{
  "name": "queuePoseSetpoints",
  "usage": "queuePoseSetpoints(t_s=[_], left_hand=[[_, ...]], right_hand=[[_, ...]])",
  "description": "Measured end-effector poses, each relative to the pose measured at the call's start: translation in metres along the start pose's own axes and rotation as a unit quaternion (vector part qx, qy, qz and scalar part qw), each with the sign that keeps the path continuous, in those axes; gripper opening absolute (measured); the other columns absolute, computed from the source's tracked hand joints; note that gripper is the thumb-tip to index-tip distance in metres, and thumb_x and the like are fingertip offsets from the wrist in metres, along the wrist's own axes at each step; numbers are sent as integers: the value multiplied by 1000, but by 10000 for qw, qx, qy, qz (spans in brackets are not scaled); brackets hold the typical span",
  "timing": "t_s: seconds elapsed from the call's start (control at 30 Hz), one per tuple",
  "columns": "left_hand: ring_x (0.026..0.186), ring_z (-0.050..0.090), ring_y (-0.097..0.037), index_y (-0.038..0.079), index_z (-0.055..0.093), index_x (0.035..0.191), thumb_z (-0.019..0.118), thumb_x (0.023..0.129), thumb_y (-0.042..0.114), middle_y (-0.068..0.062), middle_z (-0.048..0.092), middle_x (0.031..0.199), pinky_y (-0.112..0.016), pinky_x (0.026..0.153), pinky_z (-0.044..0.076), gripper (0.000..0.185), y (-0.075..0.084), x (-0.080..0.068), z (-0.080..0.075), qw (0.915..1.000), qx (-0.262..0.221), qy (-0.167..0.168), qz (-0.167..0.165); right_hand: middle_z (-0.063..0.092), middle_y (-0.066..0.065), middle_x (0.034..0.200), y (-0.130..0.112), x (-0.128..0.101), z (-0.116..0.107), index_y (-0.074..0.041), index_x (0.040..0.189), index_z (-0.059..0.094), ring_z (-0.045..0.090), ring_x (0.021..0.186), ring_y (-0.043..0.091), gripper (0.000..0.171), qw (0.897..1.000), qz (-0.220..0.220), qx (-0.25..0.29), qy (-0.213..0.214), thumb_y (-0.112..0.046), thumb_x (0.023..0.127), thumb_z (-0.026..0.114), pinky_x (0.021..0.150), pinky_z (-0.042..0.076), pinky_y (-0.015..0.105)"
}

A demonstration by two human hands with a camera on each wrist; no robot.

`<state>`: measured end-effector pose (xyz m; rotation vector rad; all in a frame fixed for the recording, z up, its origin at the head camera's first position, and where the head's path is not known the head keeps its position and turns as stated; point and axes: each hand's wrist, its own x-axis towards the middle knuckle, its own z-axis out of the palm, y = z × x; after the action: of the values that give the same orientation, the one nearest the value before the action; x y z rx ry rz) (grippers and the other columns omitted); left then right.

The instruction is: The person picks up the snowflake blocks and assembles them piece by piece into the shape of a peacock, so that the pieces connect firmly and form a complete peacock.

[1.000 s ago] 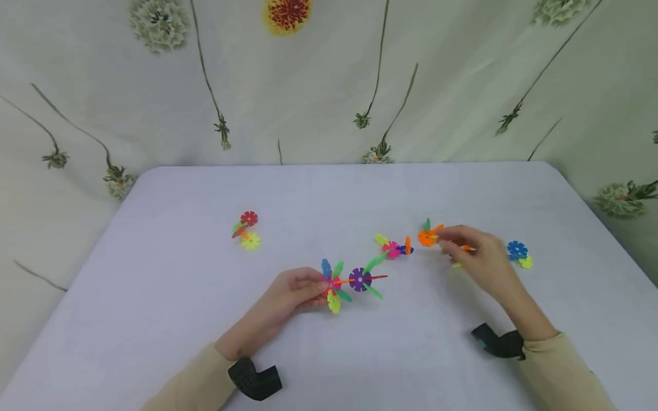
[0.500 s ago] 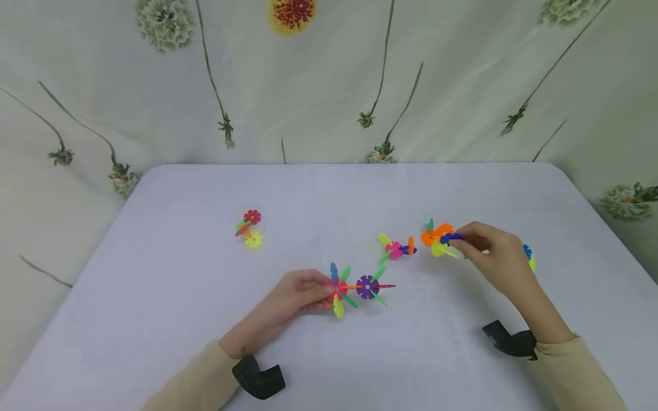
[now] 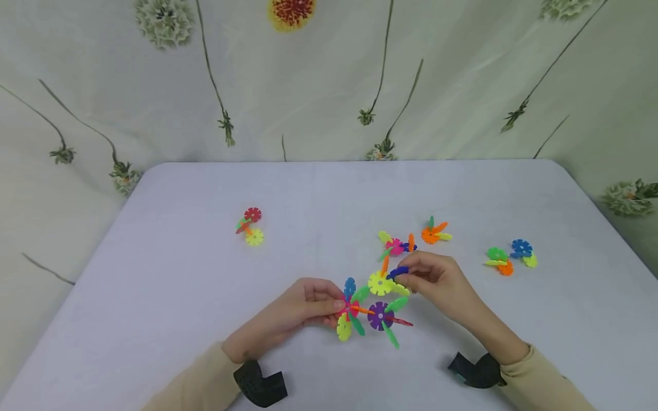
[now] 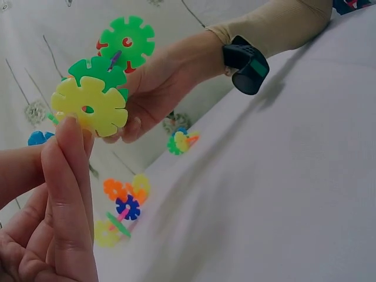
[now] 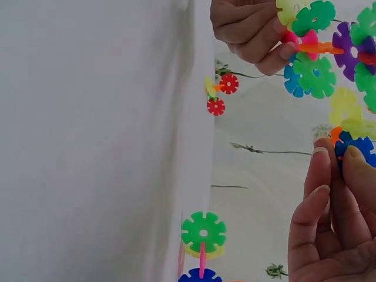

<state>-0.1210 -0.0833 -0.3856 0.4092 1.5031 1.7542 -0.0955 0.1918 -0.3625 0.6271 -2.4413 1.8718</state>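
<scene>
Near the table's middle, my left hand [image 3: 315, 302] pinches the pink disc of a linked cluster of notched plastic flower discs. An orange disc joins the pink one to a purple disc [image 3: 380, 315], with green, blue, yellow and red discs fitted around them. Just above that cluster, my right hand [image 3: 434, 279] pinches a dark blue disc [image 3: 398, 273] of a smaller linked piece, which includes a yellow disc [image 3: 380, 283] and an orange one. The right wrist view shows this blue disc [image 5: 354, 150] between thumb and fingers. Whether the two pieces touch is unclear.
On the white table [image 3: 180, 302] lie more joined disc pieces: a red-and-yellow piece [image 3: 249, 226] at back left, a pink-centred piece [image 3: 394, 246] and an orange piece [image 3: 430, 235] behind the right hand. Green-orange [image 3: 497, 256] and blue-yellow [image 3: 522, 249] groups sit at right.
My right hand has picked up the small blue, yellow and orange piece from the right and brought it leftward to the left hand's cluster. The left hand has shifted slightly right and nearer.
</scene>
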Motion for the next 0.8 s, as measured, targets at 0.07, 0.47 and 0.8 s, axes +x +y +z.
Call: queuePoseSetpoints(t_s=[0.07, 0.47, 0.8], left_hand=[[69, 62, -12, -11, 59, 102, 65, 89, 14, -6, 65, 79, -23, 71, 52, 28, 0, 0, 0, 10000, 65, -7, -6], [66, 63, -11, -11, 59, 99, 65, 89, 13, -6, 67, 80, -20, 67, 51, 27, 5, -1, -2, 9999, 135, 71, 28], [65, 64, -13, -11, 61, 96, 64, 89, 9, -9, 67, 78, -23, 68, 52, 22, 5, -1, 0, 9995, 239, 183, -76]], right_hand=[[63, 5, 80, 1, 0, 1, 0, 94, 65, 57, 64, 21, 14, 9999, -108, -34, -55, 9, 83, 64, 55, 52, 30], [65, 7, 81, 0, 1, 0, -4, 91, 68, 61, 68, 17, 11, 9981, -294, -545, -64, 2, 82, 69, 62, 55, 35], [66, -4, 77, -4, -1, 7, -6, 91, 70, 63, 67, 13, 17, 9947, -334, -924, -320, 6, 79, 70, 66, 55, 29]])
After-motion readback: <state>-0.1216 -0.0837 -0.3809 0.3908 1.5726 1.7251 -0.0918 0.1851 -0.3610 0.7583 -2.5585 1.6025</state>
